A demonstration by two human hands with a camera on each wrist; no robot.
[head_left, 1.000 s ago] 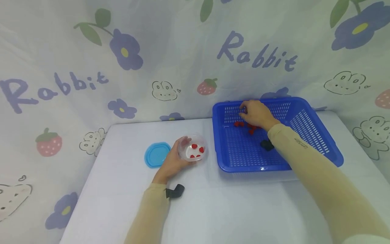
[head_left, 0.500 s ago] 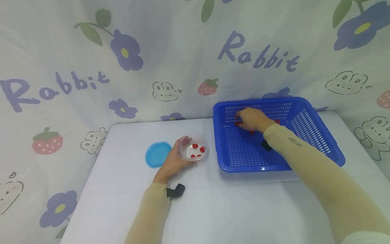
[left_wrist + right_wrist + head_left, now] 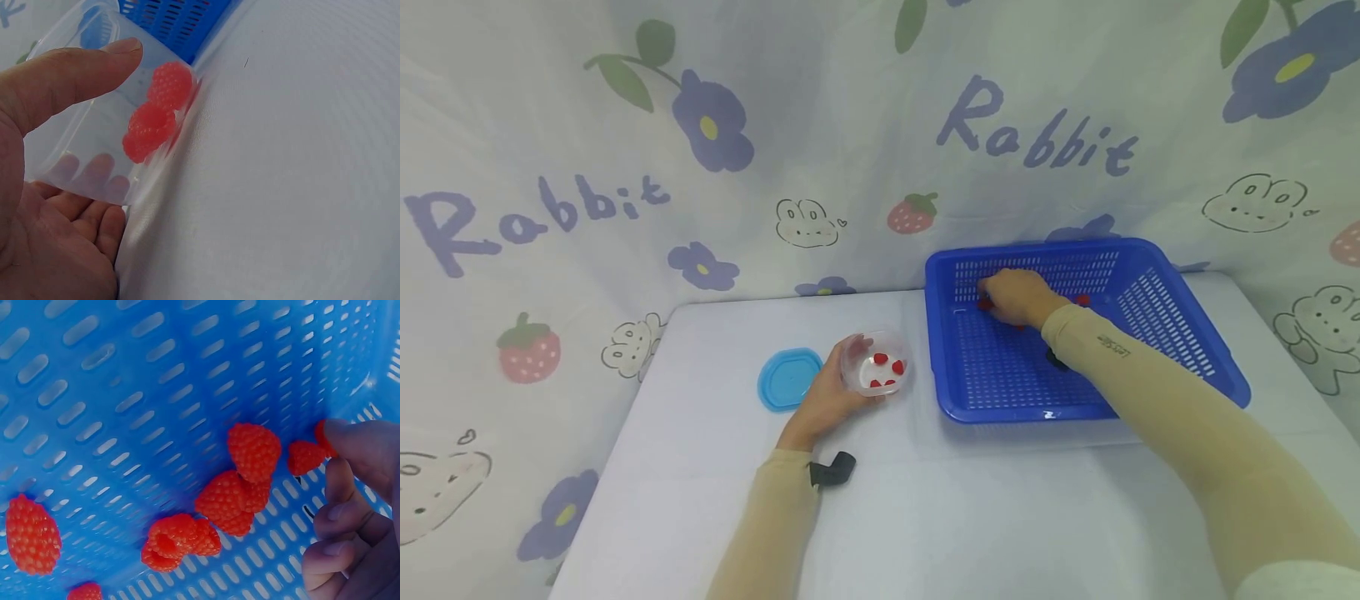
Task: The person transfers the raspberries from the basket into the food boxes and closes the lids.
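Observation:
My left hand point(image 3: 831, 396) holds a clear plastic tub point(image 3: 891, 342) on the table, thumb on one side and fingers on the other. Several red raspberries point(image 3: 170, 85) lie at the bottom of the tub. Inside the blue basket point(image 3: 1000, 413), my right hand point(image 3: 1017, 297) is down near the back left corner. Seen from the right wrist, its thumb and index finger pinch a raspberry point(image 3: 321, 439), which the thumb partly covers. Another raspberry point(image 3: 305, 457) lies right beside the fingertips. More raspberries point(image 3: 254, 452) are spread along the basket floor by the wall.
A light blue lid point(image 3: 788, 380) lies on the white table point(image 3: 940, 517), left of the tub. The basket stands to the right, near the printed curtain point(image 3: 850, 108) at the back. A black wrist strap point(image 3: 832, 470) sits on my left sleeve.
My right hand has lowered into the basket and moved slightly left, fingers closing on a raspberry. My left hand and the tub have stayed in place.

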